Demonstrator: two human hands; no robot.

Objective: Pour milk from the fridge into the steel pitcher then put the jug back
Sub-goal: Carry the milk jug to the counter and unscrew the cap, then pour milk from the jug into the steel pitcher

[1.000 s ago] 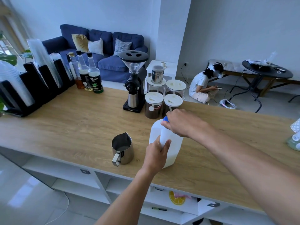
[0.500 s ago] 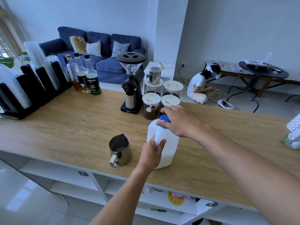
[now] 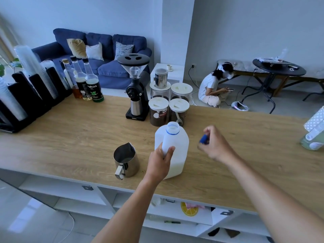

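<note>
A translucent white milk jug (image 3: 178, 146) stands upright on the wooden counter (image 3: 70, 137), its mouth uncovered and a low layer of milk showing at the bottom. My left hand (image 3: 160, 163) grips the jug's handle. To the right of the jug, my right hand (image 3: 214, 143) holds the blue cap (image 3: 203, 139) between its fingers, slightly blurred. The steel pitcher (image 3: 125, 159) sits just left of the jug, spout pointing away, handle toward me, looking empty.
Behind the jug stand several lidded coffee jars (image 3: 158, 111) and a black grinder (image 3: 135, 88). Syrup bottles (image 3: 91, 85) and cup racks (image 3: 26, 95) line the left. A spray bottle (image 3: 313, 137) sits at the right edge. A person (image 3: 213, 85) crouches on the floor beyond.
My right hand has lifted the blue cap off the jug and moved away to the right. The jug's mouth now stands uncovered. My left hand keeps its hold on the handle.
</note>
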